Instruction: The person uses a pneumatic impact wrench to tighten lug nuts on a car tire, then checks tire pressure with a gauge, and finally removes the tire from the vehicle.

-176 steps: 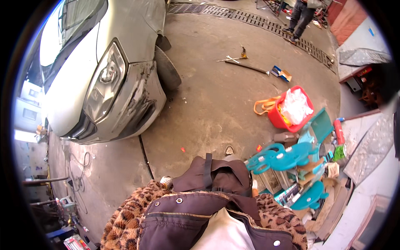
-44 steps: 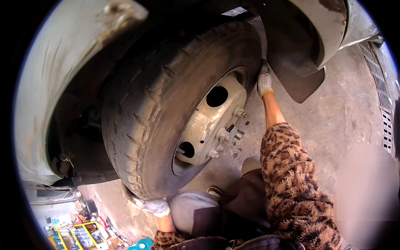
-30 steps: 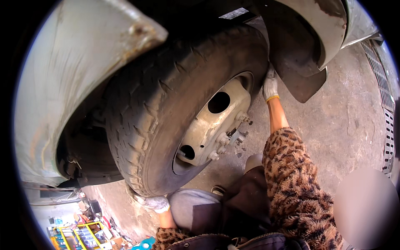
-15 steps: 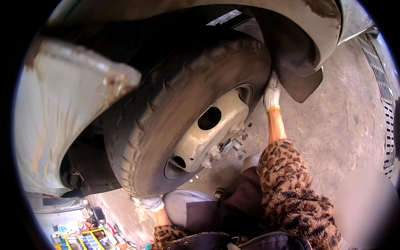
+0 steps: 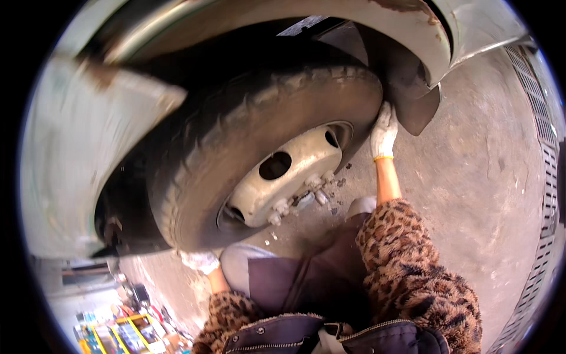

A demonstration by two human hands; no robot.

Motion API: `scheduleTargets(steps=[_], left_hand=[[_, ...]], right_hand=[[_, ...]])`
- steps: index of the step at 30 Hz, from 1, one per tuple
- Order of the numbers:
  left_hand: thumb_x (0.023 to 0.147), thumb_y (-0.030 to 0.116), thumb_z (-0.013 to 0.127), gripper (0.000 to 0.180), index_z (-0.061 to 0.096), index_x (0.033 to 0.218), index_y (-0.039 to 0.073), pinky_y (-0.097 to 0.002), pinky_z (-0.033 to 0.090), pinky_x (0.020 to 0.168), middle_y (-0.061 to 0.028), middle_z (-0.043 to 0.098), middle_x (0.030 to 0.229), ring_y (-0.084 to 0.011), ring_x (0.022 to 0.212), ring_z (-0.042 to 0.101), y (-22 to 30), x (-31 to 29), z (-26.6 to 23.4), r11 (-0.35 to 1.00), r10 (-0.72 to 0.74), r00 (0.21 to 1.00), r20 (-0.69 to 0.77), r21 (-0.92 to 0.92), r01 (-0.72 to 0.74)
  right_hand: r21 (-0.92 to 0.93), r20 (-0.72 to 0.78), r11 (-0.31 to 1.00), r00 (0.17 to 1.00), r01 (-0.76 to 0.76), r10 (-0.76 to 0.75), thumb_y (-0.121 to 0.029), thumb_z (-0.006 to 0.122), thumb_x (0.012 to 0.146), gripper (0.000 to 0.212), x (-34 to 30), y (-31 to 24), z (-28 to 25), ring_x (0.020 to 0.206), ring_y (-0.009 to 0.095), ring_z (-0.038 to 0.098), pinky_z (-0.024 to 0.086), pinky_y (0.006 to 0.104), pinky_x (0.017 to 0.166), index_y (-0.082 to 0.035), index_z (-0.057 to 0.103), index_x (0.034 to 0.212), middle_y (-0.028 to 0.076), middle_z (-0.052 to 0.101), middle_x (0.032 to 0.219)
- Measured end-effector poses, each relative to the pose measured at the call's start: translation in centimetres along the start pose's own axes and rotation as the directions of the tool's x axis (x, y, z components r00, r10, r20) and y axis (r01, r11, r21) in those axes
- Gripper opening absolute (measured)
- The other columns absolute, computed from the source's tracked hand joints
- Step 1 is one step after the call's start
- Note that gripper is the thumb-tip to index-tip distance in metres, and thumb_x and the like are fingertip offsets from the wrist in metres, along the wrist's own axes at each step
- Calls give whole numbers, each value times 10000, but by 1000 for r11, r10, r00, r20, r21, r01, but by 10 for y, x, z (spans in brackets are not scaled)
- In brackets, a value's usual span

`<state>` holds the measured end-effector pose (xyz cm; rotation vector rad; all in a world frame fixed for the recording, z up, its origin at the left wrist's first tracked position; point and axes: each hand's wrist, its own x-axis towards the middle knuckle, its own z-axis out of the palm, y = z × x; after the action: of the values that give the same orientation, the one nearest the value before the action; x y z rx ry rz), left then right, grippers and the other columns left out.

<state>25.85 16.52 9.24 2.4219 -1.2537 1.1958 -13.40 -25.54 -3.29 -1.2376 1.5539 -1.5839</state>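
A large truck wheel, with a worn black tyre (image 5: 194, 171) and a pale rim (image 5: 259, 192), stands tilted under the vehicle's wheel arch. Bolts and nuts (image 5: 295, 203) show at the rim's hub. My right hand (image 5: 384, 133), in a white knit glove with a yellow cuff, holds the tyre's right edge, its fingers stretched along the rubber. Low on the left, my gloved left hand (image 5: 200, 261) grips the tyre's bottom edge; its fingertips are partly hidden. The wheel is held between both hands, close in front of my bent legs.
Rust-marked pale body panels (image 5: 106, 141) flank the wheel, with a dark mudflap (image 5: 418, 109) by my right hand. A slotted drain grating (image 5: 548, 183) runs along the right. Yellow-framed shelving (image 5: 130, 333) with assorted items stands at the lower left. The concrete floor (image 5: 471, 165) is stained.
The view has shifted and the wheel leans differently, its rim holes now a little further left. Both hands have stayed on the tyre, the left one appearing slightly higher.
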Motion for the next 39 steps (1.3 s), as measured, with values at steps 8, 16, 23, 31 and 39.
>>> scheduleTargets(steps=[8,16,23,31,39], left_hand=[[1047,217,458,332,608,1241,-8,-399,530,920,-171,636,1238,-326,1089,635,95,31,-20,718,-510,860,14,-545,434],[1060,294,388,395,630,1205,18,-357,484,971,-157,656,1183,-268,1085,626,128,60,4,427,-756,649,-84,-814,393],[1059,315,387,412,633,1214,23,-356,483,972,-146,664,1173,-260,1079,629,126,45,10,293,-807,590,-30,-887,356],[1051,310,377,400,645,1200,54,-408,461,980,-170,672,1178,-344,1105,621,115,29,25,452,-806,585,-90,-731,511],[1037,363,363,470,583,1254,9,-462,378,1074,-247,588,1297,-436,1233,514,63,-18,97,716,-698,660,-278,-291,635]], right_hand=[[-76,437,982,891,175,-125,-332,444,1040,505,56,-13,8,1253,371,526,410,370,1065,64,530,1340,244,555,1363],[336,805,802,592,-494,27,-301,511,1018,442,119,-12,49,1177,242,598,454,344,1033,-6,575,1340,130,632,1300],[382,721,841,693,-383,-12,-290,500,1019,427,95,-31,40,1144,250,614,466,342,1010,8,594,1310,132,654,1258],[186,704,922,700,-341,117,-285,468,1021,437,96,-68,43,1130,265,613,473,341,978,27,608,1293,135,657,1253],[8,810,996,585,-93,49,-321,457,1028,472,116,-108,70,1166,257,576,437,322,1002,18,580,1332,126,625,1295]])
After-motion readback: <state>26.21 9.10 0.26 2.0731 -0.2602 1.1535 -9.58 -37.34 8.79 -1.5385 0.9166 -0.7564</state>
